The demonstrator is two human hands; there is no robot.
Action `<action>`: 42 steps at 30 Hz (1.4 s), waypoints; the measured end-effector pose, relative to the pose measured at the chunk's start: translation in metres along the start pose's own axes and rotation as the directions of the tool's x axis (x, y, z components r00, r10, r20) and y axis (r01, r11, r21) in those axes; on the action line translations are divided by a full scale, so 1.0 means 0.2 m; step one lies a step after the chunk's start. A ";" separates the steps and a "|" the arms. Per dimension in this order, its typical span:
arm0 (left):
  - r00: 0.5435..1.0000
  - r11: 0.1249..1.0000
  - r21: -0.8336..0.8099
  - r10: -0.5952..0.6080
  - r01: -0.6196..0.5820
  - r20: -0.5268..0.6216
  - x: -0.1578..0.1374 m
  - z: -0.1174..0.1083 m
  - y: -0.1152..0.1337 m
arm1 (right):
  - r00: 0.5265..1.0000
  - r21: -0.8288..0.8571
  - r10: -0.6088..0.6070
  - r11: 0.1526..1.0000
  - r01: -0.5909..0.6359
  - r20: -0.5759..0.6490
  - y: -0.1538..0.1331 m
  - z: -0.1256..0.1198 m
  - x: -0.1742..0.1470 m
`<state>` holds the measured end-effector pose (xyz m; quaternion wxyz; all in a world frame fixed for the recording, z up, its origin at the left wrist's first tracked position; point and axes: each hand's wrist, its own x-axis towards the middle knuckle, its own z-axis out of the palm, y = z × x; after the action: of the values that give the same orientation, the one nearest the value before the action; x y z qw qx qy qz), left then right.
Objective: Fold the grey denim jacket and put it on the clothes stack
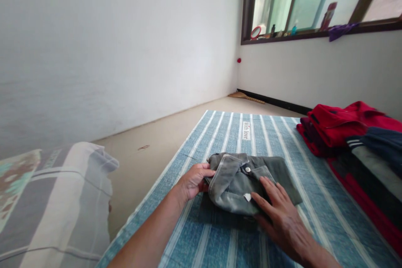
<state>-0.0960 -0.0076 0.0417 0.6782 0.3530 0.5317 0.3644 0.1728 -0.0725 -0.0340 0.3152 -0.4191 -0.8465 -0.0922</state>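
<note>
Your left hand [195,181] pinches the nine o'clock edge of the folded grey jeans [248,182] at the striped mat's [194,238] centre while your right hand [278,209] presses flat, fingers apart, at five o'clock; lifting that palm could let the fold spring open

The grey-green denim shorts [248,180] are folded up into a compact bundle lying flat on the blue striped mat [226,134], waistband side up with a metal button and pale stitching showing, plus a small white tag near the front edge.
</note>
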 end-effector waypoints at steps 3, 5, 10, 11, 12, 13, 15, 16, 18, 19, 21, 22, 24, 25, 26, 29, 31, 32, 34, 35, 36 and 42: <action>0.996 0.988 -0.131 -0.071 0.077 0.051 0.00 -0.02 0.00 | 0.998 0.036 -0.012 0.999 0.015 -0.069 0.01 0.00 -0.01; 0.991 0.979 -0.155 -0.131 0.135 0.039 0.00 -0.02 0.00 | 0.998 0.078 -0.038 0.996 0.041 -0.046 0.03 -0.02 -0.01; 0.997 0.995 -0.067 -0.077 0.076 -0.014 0.01 0.01 -0.01 | 0.995 0.074 -0.101 0.992 0.099 0.021 0.06 -0.07 -0.02; 0.999 0.998 -0.061 -0.019 0.017 -0.037 0.01 0.01 -0.02 | 0.995 0.082 -0.103 0.991 0.102 0.016 0.06 -0.07 -0.02; 0.996 0.997 -0.052 0.050 -0.053 -0.071 0.02 0.01 -0.04 | 0.995 0.095 -0.104 0.990 0.103 0.006 0.06 -0.07 -0.02; 0.986 0.991 -0.033 0.123 -0.127 -0.114 0.02 0.01 -0.06 | 0.995 0.108 -0.103 0.989 0.102 -0.004 0.06 -0.07 -0.03; 0.943 0.964 0.058 0.265 -0.259 -0.202 0.02 0.02 -0.11 | 0.994 0.124 -0.106 0.987 0.106 0.000 0.06 -0.07 -0.03; 0.915 0.944 0.124 0.328 -0.306 -0.236 0.02 0.02 -0.13 | 0.994 0.123 -0.113 0.986 0.111 0.010 0.06 -0.07 -0.03; 0.865 0.903 0.233 0.418 -0.362 -0.277 0.02 0.02 -0.16 | 0.991 0.109 -0.133 0.986 0.130 0.026 0.07 -0.08 -0.04; 0.851 0.892 0.257 0.438 -0.372 -0.289 0.01 0.03 -0.18 | 0.989 0.103 -0.145 0.985 0.141 0.027 0.07 -0.08 -0.05; 0.860 0.903 0.218 0.421 -0.369 -0.289 -0.02 0.04 -0.19 | 0.987 0.097 -0.159 0.983 0.157 0.017 0.07 -0.09 -0.06; 0.877 0.918 0.176 0.393 -0.356 -0.277 -0.03 0.04 -0.19 | 0.987 0.103 -0.159 0.982 0.158 0.011 0.08 -0.09 -0.06; 0.898 0.931 0.152 0.361 -0.331 -0.252 -0.05 0.04 -0.20 | 0.989 0.126 -0.146 0.982 0.144 0.001 0.08 -0.09 -0.07; 0.895 0.925 0.199 0.368 -0.324 -0.252 -0.06 0.04 -0.20 | 0.991 0.138 -0.136 0.981 0.135 -0.002 0.08 -0.09 -0.08; 0.881 0.905 0.280 0.394 -0.321 -0.261 -0.07 0.04 -0.20 | 0.992 0.146 -0.127 0.981 0.127 -0.004 0.08 -0.09 -0.08; 0.805 0.761 0.577 0.523 -0.295 -0.279 -0.08 0.03 -0.20 | 0.992 0.117 -0.127 0.985 0.128 -0.019 0.07 -0.07 -0.09; 0.771 0.679 0.686 0.574 -0.262 -0.275 -0.08 0.03 -0.18 | 0.990 0.069 -0.134 0.988 0.136 -0.030 0.05 -0.06 -0.09; 0.763 0.659 0.711 0.583 -0.244 -0.279 -0.08 0.02 -0.16 | 0.991 0.047 -0.134 0.990 0.135 -0.027 0.04 -0.05 -0.09; 0.771 0.666 0.712 0.568 -0.224 -0.288 -0.07 0.01 -0.12 | 0.992 0.012 -0.127 0.992 0.127 -0.017 0.01 -0.05 -0.09; 0.785 0.684 0.694 0.549 -0.224 -0.287 -0.06 0.01 -0.09 | 0.991 -0.005 -0.131 0.991 0.131 -0.012 0.00 -0.04 -0.08; 0.799 0.705 0.670 0.530 -0.231 -0.283 -0.04 0.01 -0.06 | 0.989 -0.023 -0.146 0.989 0.145 -0.007 0.00 -0.04 -0.08; 0.877 0.867 0.466 0.355 -0.178 -0.323 0.09 0.05 0.08 | 0.977 -0.140 -0.208 0.967 0.212 0.045 -0.02 -0.04 -0.06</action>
<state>-0.0857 0.0155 0.0487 0.4046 0.4808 0.6691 0.3967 0.1795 -0.0861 -0.0355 0.2599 -0.3502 -0.8818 -0.1795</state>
